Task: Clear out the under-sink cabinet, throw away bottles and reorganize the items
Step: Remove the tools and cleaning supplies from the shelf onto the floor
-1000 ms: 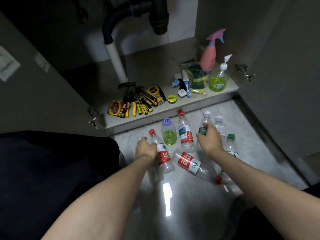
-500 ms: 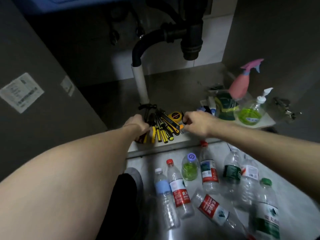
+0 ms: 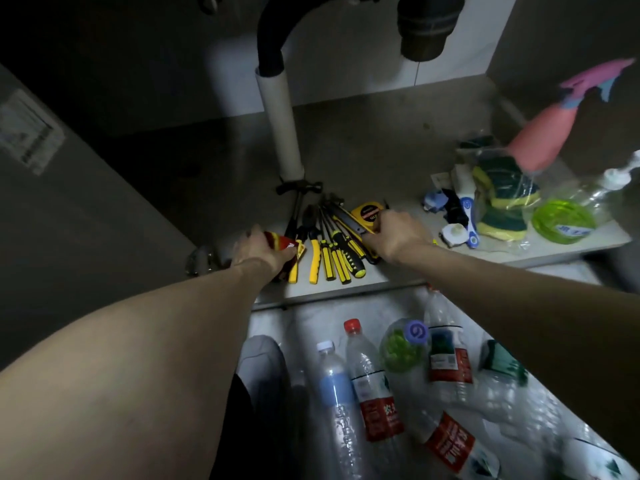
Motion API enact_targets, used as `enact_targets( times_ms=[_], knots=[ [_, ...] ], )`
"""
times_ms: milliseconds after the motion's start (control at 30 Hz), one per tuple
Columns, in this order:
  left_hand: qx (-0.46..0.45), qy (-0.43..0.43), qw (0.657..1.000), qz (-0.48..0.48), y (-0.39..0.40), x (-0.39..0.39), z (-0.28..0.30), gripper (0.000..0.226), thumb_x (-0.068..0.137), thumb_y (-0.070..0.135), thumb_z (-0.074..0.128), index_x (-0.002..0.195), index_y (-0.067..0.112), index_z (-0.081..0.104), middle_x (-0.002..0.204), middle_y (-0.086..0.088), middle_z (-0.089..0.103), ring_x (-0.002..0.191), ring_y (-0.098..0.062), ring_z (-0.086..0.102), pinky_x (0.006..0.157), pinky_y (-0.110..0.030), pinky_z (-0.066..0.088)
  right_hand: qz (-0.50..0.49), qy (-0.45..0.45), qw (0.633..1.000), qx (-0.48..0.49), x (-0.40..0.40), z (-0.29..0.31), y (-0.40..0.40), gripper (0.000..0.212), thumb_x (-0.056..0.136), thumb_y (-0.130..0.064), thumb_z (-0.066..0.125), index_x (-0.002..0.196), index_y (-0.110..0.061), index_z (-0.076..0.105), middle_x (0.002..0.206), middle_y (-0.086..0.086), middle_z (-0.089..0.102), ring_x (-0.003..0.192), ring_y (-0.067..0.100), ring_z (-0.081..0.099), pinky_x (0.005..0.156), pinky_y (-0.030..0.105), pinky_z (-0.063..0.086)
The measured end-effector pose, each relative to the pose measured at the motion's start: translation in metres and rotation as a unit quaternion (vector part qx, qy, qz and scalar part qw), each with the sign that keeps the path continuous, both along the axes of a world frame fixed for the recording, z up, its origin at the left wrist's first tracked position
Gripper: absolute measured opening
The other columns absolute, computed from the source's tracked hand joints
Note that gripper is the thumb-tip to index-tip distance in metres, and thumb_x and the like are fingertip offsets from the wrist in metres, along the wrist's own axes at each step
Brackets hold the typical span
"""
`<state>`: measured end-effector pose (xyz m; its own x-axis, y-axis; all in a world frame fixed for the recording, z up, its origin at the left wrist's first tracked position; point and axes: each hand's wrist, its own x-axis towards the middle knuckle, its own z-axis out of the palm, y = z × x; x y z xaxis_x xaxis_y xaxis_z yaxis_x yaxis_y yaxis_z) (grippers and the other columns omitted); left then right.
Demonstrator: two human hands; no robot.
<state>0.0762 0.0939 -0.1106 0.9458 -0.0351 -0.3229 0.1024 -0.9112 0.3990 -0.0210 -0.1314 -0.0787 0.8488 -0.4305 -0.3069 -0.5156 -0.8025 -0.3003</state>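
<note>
Both hands are now working inside the cabinet instead of down among the bottles on the floor, where they were 1 second ago. On the left, the left hand is settling over the red and yellow packet at the end of the tool row; its fingers are curling onto the packet, though whether they are truly gripping it I cannot tell. In the middle, the yellow-handled tools are lying side by side on the cabinet shelf, just in front of the white drain pipe. To their right, the right hand is closing around the yellow tape measure and the tool ends, fingers hidden beneath the knuckles. Farther right, the sponges, pink spray bottle and green soap dispenser are standing untouched. The plastic bottles are waiting on the floor below, not yet thrown away; judging by this, reorganizing the tools is taking over.
</note>
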Motion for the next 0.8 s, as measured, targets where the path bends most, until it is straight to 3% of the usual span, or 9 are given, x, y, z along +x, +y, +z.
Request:
enact_targets(
  times_ms=[233,333,467,633,800],
  knots=[
    [-0.002,-0.067,0.997,0.045,0.001,0.005,0.007,0.083,0.077,0.03,0.084,0.143,0.011,0.037,0.141,-0.014,0.045,0.134,-0.034,0.043,0.108,-0.049,0.042,-0.009,-0.03,0.999,-0.029,0.002,-0.007,0.004,0.022,0.092,-0.04,0.067,0.095,-0.018,0.062,0.094,0.007,0.063,0.087,0.027,0.054,0.07,0.032,0.042],
    [0.003,-0.068,0.996,0.051,-0.003,0.002,0.015,0.08,0.077,0.031,0.083,0.141,0.009,0.042,0.14,-0.014,0.044,0.131,-0.035,0.045,0.107,-0.047,0.043,-0.028,-0.032,0.999,0.005,-0.002,-0.001,0.001,0.017,0.094,-0.031,0.063,0.091,-0.015,0.059,0.096,0.011,0.064,0.087,0.031,0.056,0.071,0.033,0.042],
    [0.009,-0.114,0.992,0.061,-0.013,-0.006,0.039,0.07,0.077,0.039,0.079,0.132,0.006,0.051,0.138,-0.014,0.044,0.125,-0.036,0.049,0.104,-0.046,0.045,-0.053,-0.035,0.997,0.04,-0.014,0.016,-0.006,0.026,0.101,-0.032,0.053,0.104,-0.007,0.063,0.108,0.017,0.065,0.103,0.038,0.061,0.08,0.037,0.047],
    [-0.078,-0.12,0.986,0.09,-0.028,-0.036,0.075,0.077,0.072,0.045,0.08,0.131,0.006,0.049,0.139,-0.013,0.042,0.122,-0.037,0.052,0.099,-0.045,0.048,-0.122,-0.072,0.983,0.12,-0.039,0.047,-0.012,0.035,0.103,-0.034,0.053,0.119,-0.003,0.057,0.121,0.02,0.062,0.114,0.039,0.059,0.089,0.037,0.047],
    [-0.156,-0.11,0.98,0.062,-0.04,-0.084,0.095,0.081,0.071,0.045,0.078,0.138,0.012,0.046,0.135,-0.011,0.045,0.124,-0.033,0.05,0.101,-0.041,0.043,-0.135,-0.13,0.964,0.189,-0.074,0.078,-0.014,0.039,0.095,-0.033,0.067,0.12,-0.008,0.05,0.116,0.015,0.064,0.111,0.033,0.061,0.091,0.037,0.047]
  ],
)
